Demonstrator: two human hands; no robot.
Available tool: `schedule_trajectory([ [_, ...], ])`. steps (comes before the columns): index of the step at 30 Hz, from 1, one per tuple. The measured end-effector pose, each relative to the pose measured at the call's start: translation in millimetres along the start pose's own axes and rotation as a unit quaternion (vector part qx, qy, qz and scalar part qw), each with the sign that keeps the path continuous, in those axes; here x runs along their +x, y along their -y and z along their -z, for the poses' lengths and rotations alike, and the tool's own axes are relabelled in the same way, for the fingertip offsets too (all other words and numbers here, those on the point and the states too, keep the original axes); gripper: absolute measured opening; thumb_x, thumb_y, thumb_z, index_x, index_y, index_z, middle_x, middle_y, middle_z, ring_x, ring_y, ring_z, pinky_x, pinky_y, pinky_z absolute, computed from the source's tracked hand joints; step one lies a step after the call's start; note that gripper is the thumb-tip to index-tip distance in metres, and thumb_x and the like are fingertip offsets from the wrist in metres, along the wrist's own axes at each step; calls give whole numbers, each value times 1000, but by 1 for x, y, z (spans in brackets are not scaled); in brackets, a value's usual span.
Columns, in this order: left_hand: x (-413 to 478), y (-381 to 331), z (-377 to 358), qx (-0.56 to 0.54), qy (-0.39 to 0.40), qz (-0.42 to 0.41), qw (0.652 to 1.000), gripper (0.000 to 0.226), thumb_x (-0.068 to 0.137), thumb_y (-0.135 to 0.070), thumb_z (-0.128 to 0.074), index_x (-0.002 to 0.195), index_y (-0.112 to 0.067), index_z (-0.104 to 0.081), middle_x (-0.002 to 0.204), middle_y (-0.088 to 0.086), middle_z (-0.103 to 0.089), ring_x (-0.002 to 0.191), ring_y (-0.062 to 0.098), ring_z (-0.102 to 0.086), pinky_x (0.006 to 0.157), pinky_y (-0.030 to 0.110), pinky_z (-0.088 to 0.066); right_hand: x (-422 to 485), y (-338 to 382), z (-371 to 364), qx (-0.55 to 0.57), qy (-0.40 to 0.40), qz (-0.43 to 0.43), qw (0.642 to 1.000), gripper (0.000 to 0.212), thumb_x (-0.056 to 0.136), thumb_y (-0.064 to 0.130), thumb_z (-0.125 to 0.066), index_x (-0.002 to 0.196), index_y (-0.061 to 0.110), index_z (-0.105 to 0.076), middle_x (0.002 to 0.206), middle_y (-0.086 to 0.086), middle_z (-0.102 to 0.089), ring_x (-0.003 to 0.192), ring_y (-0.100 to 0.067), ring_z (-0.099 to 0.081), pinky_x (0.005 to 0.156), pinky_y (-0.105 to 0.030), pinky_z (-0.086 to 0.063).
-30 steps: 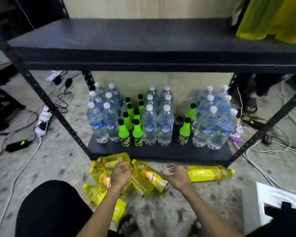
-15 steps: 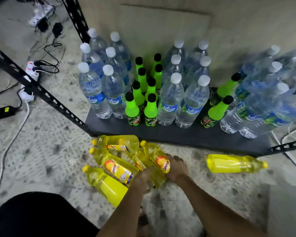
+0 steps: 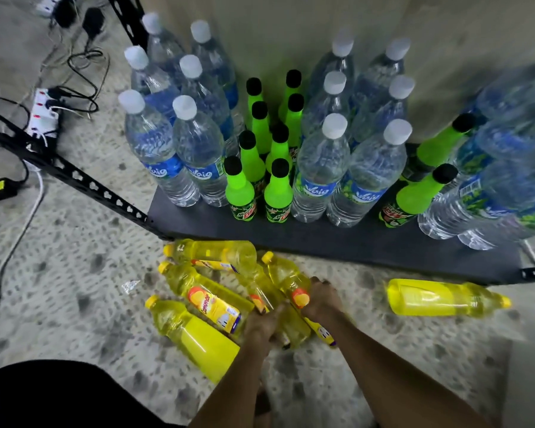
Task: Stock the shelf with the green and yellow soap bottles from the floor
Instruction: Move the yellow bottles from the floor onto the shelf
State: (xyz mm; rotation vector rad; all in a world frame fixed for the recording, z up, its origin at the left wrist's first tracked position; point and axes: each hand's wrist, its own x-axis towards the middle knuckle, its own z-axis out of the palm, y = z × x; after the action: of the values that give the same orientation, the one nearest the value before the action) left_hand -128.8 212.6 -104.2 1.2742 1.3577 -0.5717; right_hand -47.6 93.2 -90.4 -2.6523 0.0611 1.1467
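Several yellow soap bottles lie on the speckled floor in front of the black bottom shelf (image 3: 337, 239). My left hand (image 3: 261, 327) grips the base of one yellow bottle (image 3: 260, 291). Beside it, my right hand (image 3: 322, 299) is closed around another yellow bottle (image 3: 286, 274) with a red-and-orange label. Three more lie to the left: one by the shelf edge (image 3: 217, 253), a labelled one (image 3: 204, 293) and a nearer one (image 3: 192, 333). A lone yellow bottle (image 3: 445, 298) lies to the right.
The shelf holds clear water bottles (image 3: 318, 168) and small green soda bottles (image 3: 277, 193) with black caps. A slanted black shelf strut (image 3: 62, 168) crosses the left. A power strip (image 3: 45, 111) and cables lie on the floor far left. My dark-clothed knee (image 3: 59, 393) fills the lower left.
The camera tilted down and moved closer, so the upper shelf left the view. Both hands moved together onto two bottles in the middle of the pile and closed on them.
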Motion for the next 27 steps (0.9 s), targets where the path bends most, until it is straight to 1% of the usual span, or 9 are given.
schedule_trajectory([
  [2,3,9,0,34,15,-13,999,64,65,-42,-90,117,-15,-63,83,9,-70,62,25,-67,59,35,-60,-6,-8,-5,11,-6,-23,1000,63,77,30,-75,131,10,-50,127,-12,-59,118,-30,-60,93,-37,-54],
  [5,3,23,-7,103,30,-29,994,75,61,-46,-90,123,-15,-64,108,12,-72,94,29,-71,81,46,-61,-19,-33,-13,37,-7,-56,998,63,68,33,-79,123,14,-56,118,-7,-66,112,-24,-64,84,-29,-54],
  [10,-10,39,-15,234,46,-66,969,82,74,-53,-80,139,-12,-53,135,10,-61,121,28,-59,99,35,-51,-54,-80,-26,123,-9,-93,988,67,57,34,-86,117,19,-60,106,-3,-72,97,-21,-70,57,-18,-46],
  [12,-28,42,-16,267,28,-111,957,69,69,-51,-84,123,-14,-62,117,5,-67,100,17,-66,78,21,-53,-71,-95,-26,153,-29,-89,984,72,57,33,-86,122,19,-60,108,-5,-72,101,-24,-69,61,-20,-44],
  [15,-56,41,-13,263,26,-187,946,45,54,-43,-94,82,-24,-65,80,-9,-71,59,-8,-55,43,5,-37,-99,-111,-15,191,-87,-69,975,75,58,34,-88,125,16,-61,108,-9,-72,104,-29,-67,73,-29,-49],
  [18,-96,29,-9,252,36,-263,931,50,46,-44,-97,80,-28,-65,74,-17,-69,67,-3,-64,53,11,-46,-129,-121,9,239,-150,-45,958,77,59,31,-90,127,9,-62,94,-11,-73,95,-32,-69,68,-33,-49],
  [20,-123,16,-7,233,61,-309,920,47,48,-33,-98,83,-24,-67,82,-9,-76,75,5,-71,70,22,-57,-149,-122,33,273,-193,-21,942,80,59,29,-91,131,10,-60,84,-7,-70,91,-32,-69,66,-34,-47],
  [22,-155,0,-2,212,77,-359,906,44,51,-24,-98,84,-20,-68,84,-4,-78,72,-2,-71,70,20,-56,-172,-121,60,299,-239,6,924,79,58,30,-92,129,14,-60,90,-7,-73,94,-31,-69,71,-33,-47],
  [27,-253,-41,22,195,11,-501,843,49,41,-62,-88,74,-30,-72,64,-17,-72,66,-1,-68,69,23,-56,-239,-115,130,335,-364,77,866,60,54,38,-92,108,25,-68,85,6,-74,90,-23,-71,71,-27,-46],
])
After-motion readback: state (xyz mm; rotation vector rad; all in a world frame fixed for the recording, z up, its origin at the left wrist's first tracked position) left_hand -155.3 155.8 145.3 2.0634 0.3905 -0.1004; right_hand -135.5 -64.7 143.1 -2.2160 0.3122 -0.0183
